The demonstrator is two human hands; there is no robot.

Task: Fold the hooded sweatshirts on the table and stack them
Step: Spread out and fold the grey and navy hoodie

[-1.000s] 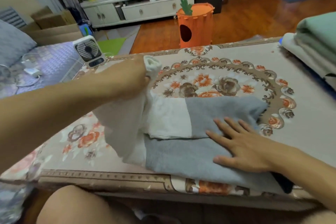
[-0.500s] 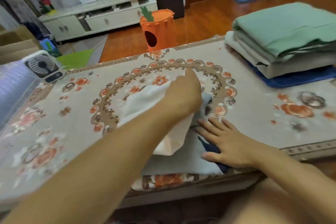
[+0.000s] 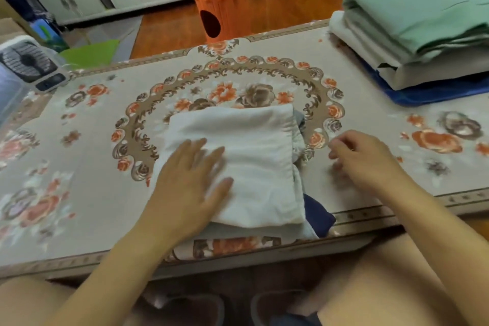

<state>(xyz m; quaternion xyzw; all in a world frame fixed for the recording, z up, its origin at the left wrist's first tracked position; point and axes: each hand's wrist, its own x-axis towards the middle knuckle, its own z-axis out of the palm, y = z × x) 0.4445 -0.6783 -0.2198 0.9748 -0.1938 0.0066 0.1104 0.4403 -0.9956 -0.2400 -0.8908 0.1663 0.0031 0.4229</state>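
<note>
The left hand (image 3: 193, 180) lies flat, fingers straight, on the folded white sweatshirt (image 3: 246, 161) at the desk's (image 3: 92, 193) near edge. The right hand (image 3: 362, 159), loosely curled and blurred, holds nothing just right of it. A stack of folded sweatshirts (image 3: 412, 26) sits far right.

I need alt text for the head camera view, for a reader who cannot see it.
A person's left hand presses flat on a folded pale sweatshirt at the near edge of a floral table, while the right hand hovers, loosely curled, beside it. A stack of folded garments sits at the far right.
</note>
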